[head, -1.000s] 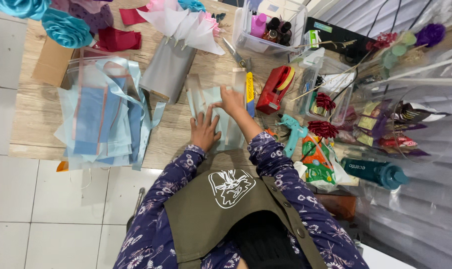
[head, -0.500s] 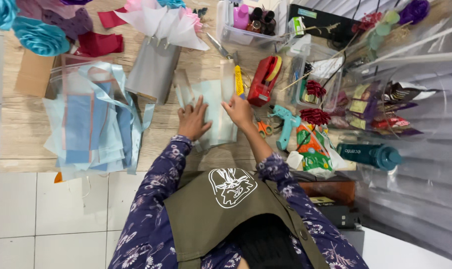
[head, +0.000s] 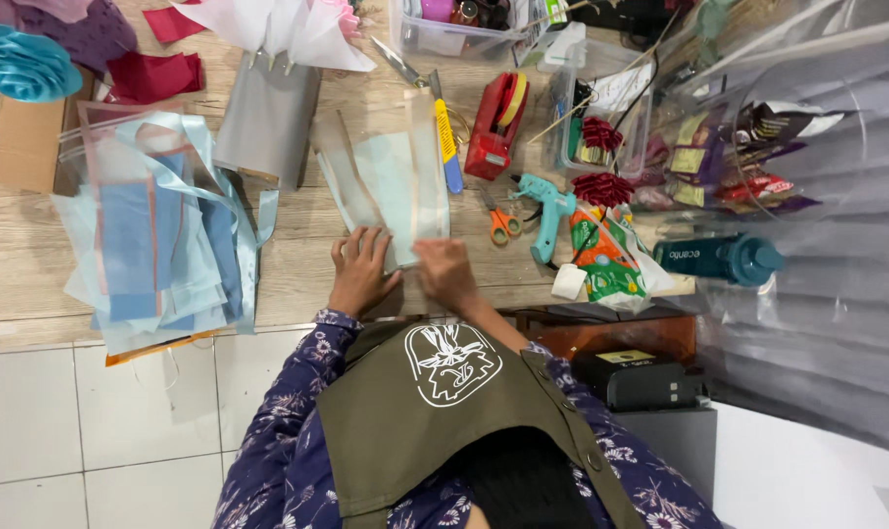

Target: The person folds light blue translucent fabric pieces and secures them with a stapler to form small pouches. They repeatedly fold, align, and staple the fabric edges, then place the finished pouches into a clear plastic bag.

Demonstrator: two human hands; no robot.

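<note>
Viewed from above, a wooden worktop [head: 297, 211] carries craft material, and the pale blue paper sheet [head: 391, 176] lying near its front edge, about the middle, serves as landmark. Far to the left of that sheet sits a teal fabric flower [head: 18, 64], with dark red cloth [head: 155, 73] beside it and a loose heap of pale blue sheets and ribbon [head: 150, 235] below. Just left of the sheet lies a grey folded sheet [head: 266, 122], with white wrapping paper [head: 268, 24] above it. The left hand [head: 361, 274] lies flat, fingers spread, on the sheet's near left corner, pressing rather than grasping; its grip is released. The right hand [head: 444, 272] rests on the sheet's near right corner with fingers curled over the edge; whether it pinches the paper cannot be told. The two hands are near each other but apart. Along the sheet's right edge lies a yellow and blue utility knife [head: 448, 147], with metal scissors [head: 400, 61] above it. Further right stand a red tape dispenser [head: 493, 127], orange-handled scissors [head: 501, 223], a teal glue gun [head: 547, 211] and, furthest right, a dark teal bottle [head: 719, 259] on its side.
</note>
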